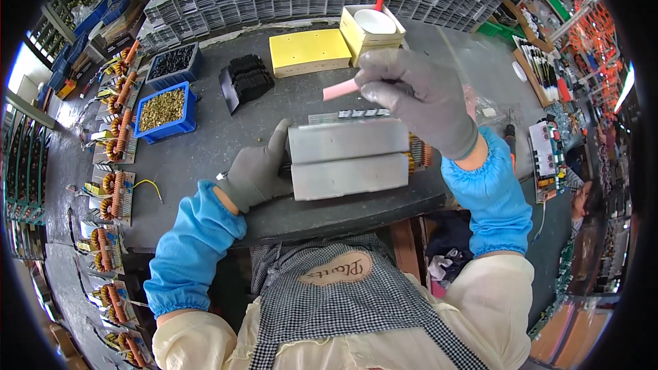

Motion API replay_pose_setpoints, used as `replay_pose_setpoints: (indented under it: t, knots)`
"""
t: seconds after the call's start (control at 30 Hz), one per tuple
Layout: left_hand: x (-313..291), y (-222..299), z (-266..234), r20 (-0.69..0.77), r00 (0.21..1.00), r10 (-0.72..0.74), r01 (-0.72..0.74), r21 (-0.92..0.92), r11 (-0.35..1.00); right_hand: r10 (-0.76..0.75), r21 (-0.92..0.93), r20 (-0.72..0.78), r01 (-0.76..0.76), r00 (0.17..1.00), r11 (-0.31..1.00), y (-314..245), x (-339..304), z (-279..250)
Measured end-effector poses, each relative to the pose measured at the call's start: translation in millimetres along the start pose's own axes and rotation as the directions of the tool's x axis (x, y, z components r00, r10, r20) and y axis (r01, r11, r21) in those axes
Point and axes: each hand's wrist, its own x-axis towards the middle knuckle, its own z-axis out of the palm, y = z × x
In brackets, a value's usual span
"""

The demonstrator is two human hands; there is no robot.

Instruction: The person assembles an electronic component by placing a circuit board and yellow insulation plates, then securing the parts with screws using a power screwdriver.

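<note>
My gloved left hand (257, 173) grips the left end of a grey metal heatsink assembly (349, 177), its thumb up along the side. The assembly shows two flat plates side by side, and copper coils (419, 153) stick out past its right end. Above its far right corner, my gloved right hand (428, 96) is closed on a short pale pink strip (340, 89). The strip points left from the fingertips, clear of the metal. I cannot tell what the strip is made of.
Beyond the assembly lie black plates (248, 81), a yellow block (310, 53) and a box with a white round dish (375, 22). Blue bins hold brass-coloured small parts (162, 110) and black parts (173, 62). Coil boards (122, 109) line the left; a circuit board (545, 157) lies right.
</note>
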Motion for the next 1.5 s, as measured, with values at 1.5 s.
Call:
replay_pose_setpoints:
  t: [1.5]
  knots:
    - [-9.0, 1.8, 5.6, -0.175, 0.977, 0.12, -0.113, 0.047, 0.992, -0.19, -0.269, 0.522, 0.372, 0.831, 0.888, -18.7, -6.8, 5.4]
